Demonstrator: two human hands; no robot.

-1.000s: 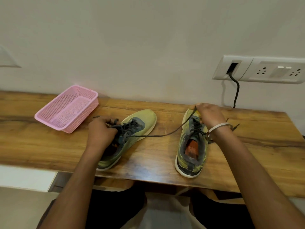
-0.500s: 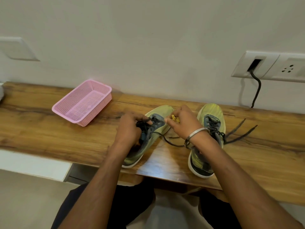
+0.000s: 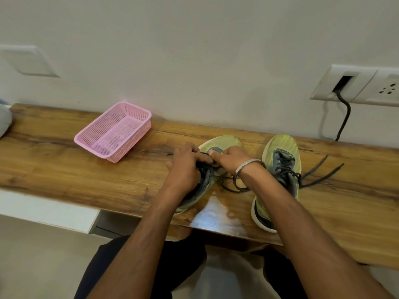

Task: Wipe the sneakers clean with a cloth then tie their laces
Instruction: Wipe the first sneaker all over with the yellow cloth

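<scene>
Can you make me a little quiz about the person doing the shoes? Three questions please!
1. Which sneaker are both hands working on: the left sneaker or the right sneaker?
2. True or false: the pink basket has a cloth inside it.
3. Fill in the word: the right sneaker's laces lie ______ on the wooden table.

Key
1. The left sneaker; the left hand and the right hand are both pinching its laces over the tongue.
2. False; nothing shows in the basket.
3. Loose (untied), spread out to the right of the shoe.
</scene>
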